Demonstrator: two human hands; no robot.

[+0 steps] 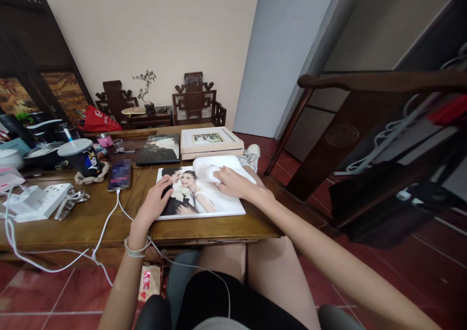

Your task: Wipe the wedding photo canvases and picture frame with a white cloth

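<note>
A large photo print showing a couple lies flat near the front edge of the wooden table. My left hand rests on its left side, fingers spread flat, pressing it down. My right hand sits over the upper right part of the print, fingers closed on a white cloth that lies bunched on the picture.
Behind the print lie a dark photo album and a white framed photo box. To the left are a phone on a white cable, a power strip, a lidded cup and bowls. A dark wooden chair stands at the right.
</note>
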